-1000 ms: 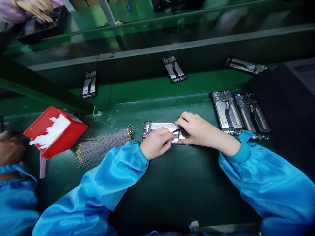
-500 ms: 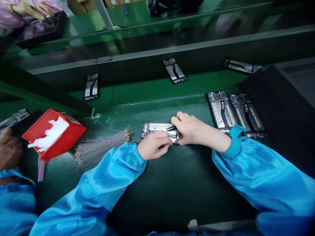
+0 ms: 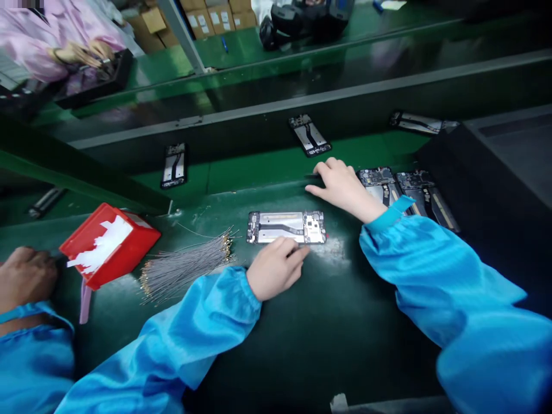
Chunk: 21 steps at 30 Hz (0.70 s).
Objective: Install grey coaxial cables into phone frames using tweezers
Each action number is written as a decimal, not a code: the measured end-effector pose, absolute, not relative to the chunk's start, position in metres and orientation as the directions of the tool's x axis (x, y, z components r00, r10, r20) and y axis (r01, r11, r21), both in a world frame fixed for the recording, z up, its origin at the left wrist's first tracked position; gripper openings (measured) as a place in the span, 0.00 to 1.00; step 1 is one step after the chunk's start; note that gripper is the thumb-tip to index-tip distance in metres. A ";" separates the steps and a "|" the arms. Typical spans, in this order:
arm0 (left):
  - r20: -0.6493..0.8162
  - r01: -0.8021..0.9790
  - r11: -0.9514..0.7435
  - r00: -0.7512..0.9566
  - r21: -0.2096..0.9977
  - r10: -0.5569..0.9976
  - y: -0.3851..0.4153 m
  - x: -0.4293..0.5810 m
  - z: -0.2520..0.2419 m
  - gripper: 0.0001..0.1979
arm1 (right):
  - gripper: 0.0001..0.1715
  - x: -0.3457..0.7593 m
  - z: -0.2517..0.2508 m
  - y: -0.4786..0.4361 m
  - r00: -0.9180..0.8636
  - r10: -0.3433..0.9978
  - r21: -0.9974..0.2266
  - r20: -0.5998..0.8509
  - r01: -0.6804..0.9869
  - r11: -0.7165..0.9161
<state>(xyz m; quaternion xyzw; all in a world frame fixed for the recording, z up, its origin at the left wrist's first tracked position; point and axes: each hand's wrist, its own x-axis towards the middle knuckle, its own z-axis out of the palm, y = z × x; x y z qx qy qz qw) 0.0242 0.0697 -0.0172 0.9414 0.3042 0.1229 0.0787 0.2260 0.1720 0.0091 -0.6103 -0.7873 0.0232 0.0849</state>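
Observation:
An opened phone (image 3: pixel 280 219) lies lengthwise on the green bench, with a silver plate, a black ribbon cable and a circuit board showing. My left hand (image 3: pixel 278 265) rests at its near edge, fingers curled; whatever is between the fingertips is hidden. Beyond the phone's right end, my right hand (image 3: pixel 340 187) is raised, closed on dark tweezers (image 3: pixel 312 176) whose tips point left. To the left of the phone lies a bundle of thin grey cables (image 3: pixel 187 265) with gold-coloured ends.
Two opened phones (image 3: pixel 425 184) lie beside my right forearm, partly covered. More phone bodies (image 3: pixel 174 165) lie along the back strip. A red bin (image 3: pixel 110 247) stands left, near a co-worker's hand (image 3: pixel 28 276). A black box (image 3: pixel 487 190) is at right; another person works across the bench.
My right hand has lifted off the phone, moving away and to the right with the tweezers. My left hand has slid to the near edge, uncovering the circuit board.

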 end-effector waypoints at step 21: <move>0.076 0.807 -0.563 0.559 0.181 0.826 0.092 -0.066 0.020 0.10 | 0.31 0.248 -0.008 0.251 0.152 0.972 -0.072 0.182 0.987 -0.141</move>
